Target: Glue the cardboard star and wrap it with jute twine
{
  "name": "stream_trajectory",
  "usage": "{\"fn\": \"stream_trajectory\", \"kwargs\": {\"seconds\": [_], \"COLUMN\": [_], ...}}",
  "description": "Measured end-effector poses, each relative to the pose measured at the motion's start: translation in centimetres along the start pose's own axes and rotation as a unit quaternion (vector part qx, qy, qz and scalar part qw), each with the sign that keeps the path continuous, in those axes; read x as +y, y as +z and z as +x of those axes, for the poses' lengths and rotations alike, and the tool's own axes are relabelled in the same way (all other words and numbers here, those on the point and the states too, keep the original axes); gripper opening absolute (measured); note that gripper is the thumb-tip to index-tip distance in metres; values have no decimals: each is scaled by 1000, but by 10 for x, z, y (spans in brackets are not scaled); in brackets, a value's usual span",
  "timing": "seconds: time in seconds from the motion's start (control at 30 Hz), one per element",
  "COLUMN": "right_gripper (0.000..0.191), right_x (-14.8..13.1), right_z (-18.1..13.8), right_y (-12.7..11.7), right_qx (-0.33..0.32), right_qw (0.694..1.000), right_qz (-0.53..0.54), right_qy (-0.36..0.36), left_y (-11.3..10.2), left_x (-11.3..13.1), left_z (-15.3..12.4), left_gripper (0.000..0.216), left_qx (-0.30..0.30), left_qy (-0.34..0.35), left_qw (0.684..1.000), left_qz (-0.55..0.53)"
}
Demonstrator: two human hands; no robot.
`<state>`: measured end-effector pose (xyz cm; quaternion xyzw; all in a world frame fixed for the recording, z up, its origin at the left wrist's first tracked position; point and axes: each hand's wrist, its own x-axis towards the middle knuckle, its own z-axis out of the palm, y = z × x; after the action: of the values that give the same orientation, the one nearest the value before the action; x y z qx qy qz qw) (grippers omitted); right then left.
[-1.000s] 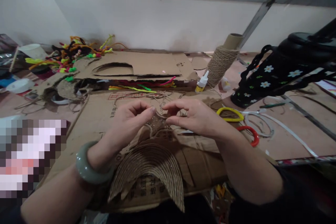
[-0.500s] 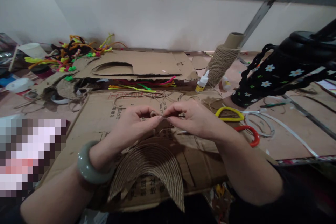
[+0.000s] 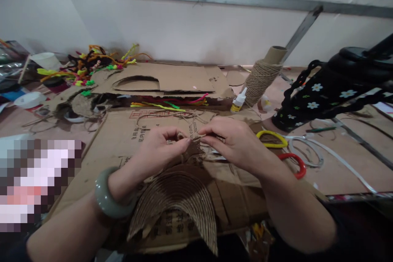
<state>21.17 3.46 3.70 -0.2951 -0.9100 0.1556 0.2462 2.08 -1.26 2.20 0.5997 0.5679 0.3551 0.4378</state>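
Note:
My left hand (image 3: pixel 164 145), with a pale green bangle (image 3: pixel 112 192) on its wrist, pinches a short piece of jute twine (image 3: pixel 180 135) between thumb and fingers. Close beside it, my right hand (image 3: pixel 231 141) pinches twine too, and a thin end shows at its fingertips. A narrow gap parts the two hands. Below them an arch of coiled twine rows (image 3: pixel 178 180) lies on a printed cardboard sheet (image 3: pixel 98 168). Loose twine strands lie on the sheet beyond my hands. Scissors with a yellow handle (image 3: pixel 272 139) and a red handle (image 3: pixel 294 166) lie right of my right hand, partly hidden by it.
Behind stand a twine spool (image 3: pixel 263 75), a small glue bottle (image 3: pixel 238 101) and a black flowered bottle (image 3: pixel 313 96). Cut cardboard (image 3: pixel 184 75) and a pile of coloured pipe cleaners (image 3: pixel 95 59) lie at the back. A greyish ring (image 3: pixel 307 151) is at the right.
My hands have drawn slightly apart, the right one moving rightward, with the twine showing between them. The whole view has shifted a little down and right.

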Motion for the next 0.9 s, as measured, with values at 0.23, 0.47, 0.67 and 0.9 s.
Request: {"fn": "stream_trajectory", "kwargs": {"seconds": [0.23, 0.47, 0.67, 0.9], "right_gripper": [15, 12, 11, 18], "right_x": [-2, -4, -3, 2], "right_z": [0, 3, 3, 4], "right_y": [5, 8, 6, 6], "right_qx": [20, 26, 0, -22], "right_qw": [1000, 999, 996, 997], "right_qz": [-13, 5, 49, 39], "right_qy": [9, 37, 79, 60], "left_y": [0, 1, 0, -1], "left_x": [1, -4, -4, -4], "left_z": [-1, 0, 0, 0], "left_gripper": [16, 17, 19, 18], "left_qx": [-11, 11, 5, 18], "left_qy": [-16, -4, -4, 5], "left_qw": [1000, 1000, 1000, 1000], "left_qz": [-21, -11, -26, -4]}}
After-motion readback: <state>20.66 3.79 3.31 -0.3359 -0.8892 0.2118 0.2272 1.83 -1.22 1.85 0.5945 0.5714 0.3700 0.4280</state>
